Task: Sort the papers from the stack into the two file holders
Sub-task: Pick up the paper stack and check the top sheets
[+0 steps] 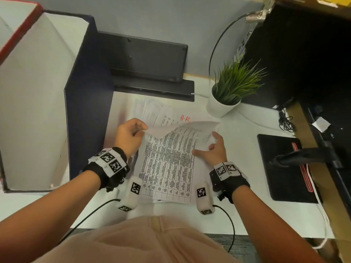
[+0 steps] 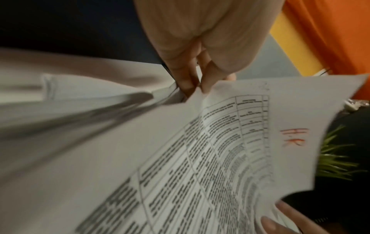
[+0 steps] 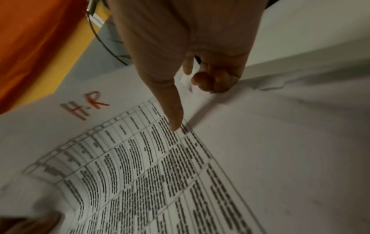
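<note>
Head view: my left hand (image 1: pixel 131 134) pinches the far-left corner of the top sheet (image 1: pixel 171 158) and folds it over toward me; the sheet is a printed table lying on the paper stack (image 1: pixel 150 109) at centre of the white worktop (image 1: pixel 247 205). My right hand (image 1: pixel 213 149) sits at the sheet's 3 o'clock edge, thumb lying across the print, fingers loosely curled at the raised edge. Red "H.R" mark (image 1: pixel 185 118) shows at 12 o'clock of the sheet. Dark-blue file holder (image 1: pixel 83 103) stands at 9 o'clock, a red-edged file holder (image 1: pixel 17 35) beyond it at 10 o'clock. Potted plant (image 1: pixel 228 92) at 1 o'clock, black pad (image 1: pixel 281 168) at 3 o'clock. Left wrist view: fingers (image 2: pixel 208 77) close on the sheet's corner, page curving up, blurred. Right wrist view: index finger (image 3: pixel 172 107) extended with its tip on the table print, remaining fingers curled; whether they hold the edge I cannot tell.
</note>
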Demonstrator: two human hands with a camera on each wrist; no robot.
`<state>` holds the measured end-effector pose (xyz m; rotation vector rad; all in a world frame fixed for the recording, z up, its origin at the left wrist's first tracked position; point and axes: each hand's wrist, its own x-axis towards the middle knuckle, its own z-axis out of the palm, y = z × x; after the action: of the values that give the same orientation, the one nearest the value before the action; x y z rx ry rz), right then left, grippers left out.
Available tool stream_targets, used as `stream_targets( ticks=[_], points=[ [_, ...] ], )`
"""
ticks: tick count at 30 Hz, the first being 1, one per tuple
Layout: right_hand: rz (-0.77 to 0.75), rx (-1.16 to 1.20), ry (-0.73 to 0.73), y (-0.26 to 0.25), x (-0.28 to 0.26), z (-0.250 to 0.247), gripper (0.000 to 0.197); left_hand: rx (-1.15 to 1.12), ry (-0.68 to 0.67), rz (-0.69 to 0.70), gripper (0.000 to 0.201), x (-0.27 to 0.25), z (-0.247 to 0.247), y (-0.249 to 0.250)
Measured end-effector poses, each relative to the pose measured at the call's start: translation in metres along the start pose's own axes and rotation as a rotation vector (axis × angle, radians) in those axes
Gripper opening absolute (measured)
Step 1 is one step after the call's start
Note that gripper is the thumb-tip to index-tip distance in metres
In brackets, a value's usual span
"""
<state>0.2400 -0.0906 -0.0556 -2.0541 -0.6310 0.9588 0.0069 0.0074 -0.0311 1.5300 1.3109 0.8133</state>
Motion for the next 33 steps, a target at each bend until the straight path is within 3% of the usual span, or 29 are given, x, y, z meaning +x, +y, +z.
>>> stream_targets(
  ticks=[3, 5, 9, 12, 16, 20, 23, 26, 31, 33],
  points=[
    [-0.004, -0.04, 0.003, -0.001, -0.001, -0.005, 0.054, -0.022, -0.07, -0.06, 0.038, 0.005, -0.003, 0.002],
    [-0.047, 0.057, 0.009, 0.001, -0.004, -0.007, 0.026, -0.042, -0.088, -0.147, 0.037, 0.01, -0.004, 0.005],
    [-0.233, -0.001, -0.005, 0.008, -0.008, -0.013, 0.028, -0.113, -0.037, -0.413, 0.023, 0.029, -0.003, 0.01],
    [-0.211, 0.047, -0.04, 0.011, -0.008, -0.012, 0.038, -0.024, -0.101, -0.568, 0.021, 0.037, -0.002, 0.015],
    [-0.016, 0.441, -0.071, 0.013, -0.001, -0.007, 0.052, 0.204, -0.112, -0.511, 0.029, 0.04, 0.005, 0.023],
    [0.082, 0.568, -0.088, 0.015, 0.0, -0.004, 0.053, 0.506, -0.268, -0.483, 0.037, 0.042, 0.008, 0.029],
    [0.06, 0.533, -0.076, 0.018, 0.002, -0.003, 0.053, 0.562, -0.35, -0.44, 0.045, 0.039, 0.016, 0.029],
    [0.011, 0.443, -0.076, 0.02, 0.004, -0.002, 0.055, 0.482, -0.316, -0.397, 0.047, 0.035, 0.023, 0.023],
    [-0.101, 0.224, -0.01, 0.023, 0.008, -0.012, 0.055, 0.39, -0.143, -0.33, 0.019, 0.03, 0.021, 0.008],
    [-0.179, 0.062, 0.029, 0.023, 0.008, -0.017, 0.043, 0.366, -0.127, -0.287, 0.015, 0.026, 0.018, 0.006]
  ],
)
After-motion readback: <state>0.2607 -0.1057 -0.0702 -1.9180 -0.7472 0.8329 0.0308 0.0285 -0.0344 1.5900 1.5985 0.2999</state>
